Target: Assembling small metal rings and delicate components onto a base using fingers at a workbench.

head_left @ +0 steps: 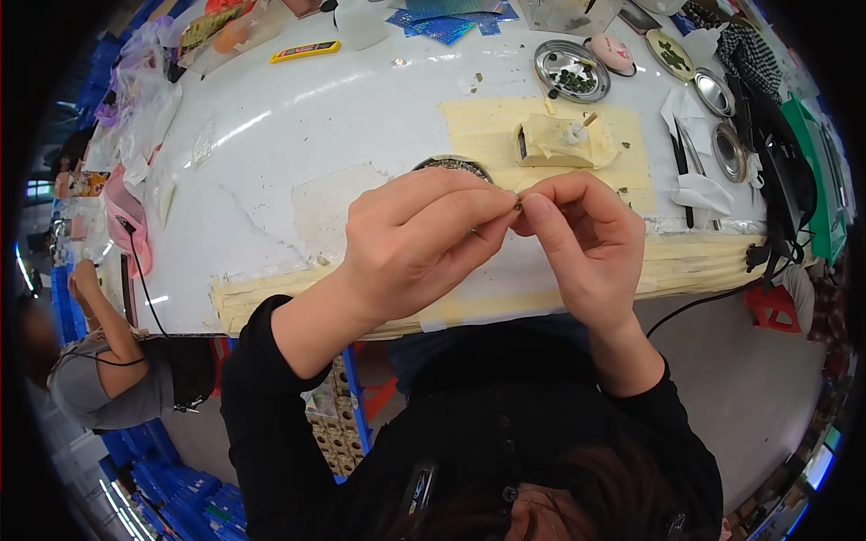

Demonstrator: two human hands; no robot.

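Observation:
Over the near part of the white table, my left hand (424, 230) and my right hand (586, 239) meet at the fingertips. Thumb and fingers of both are pinched around a tiny dark piece (518, 206), too small to name and mostly covered by the fingertips. Just behind my left hand lies a round dish (456, 164) of small bits, partly hidden by that hand. Beyond my right hand, a small tape-covered block (559, 144) with a white nozzle-like top stands on a patch of yellowish masking tape (469, 117).
A round metal tin (591, 88) with dark green pieces sits at the back right, near a pink oval object (612, 53). Tweezers (693, 149) lie on tissue at the right. A yellow box (305, 51) and plastic bags (149, 81) are at the left. Another person (113, 370) sits at far left.

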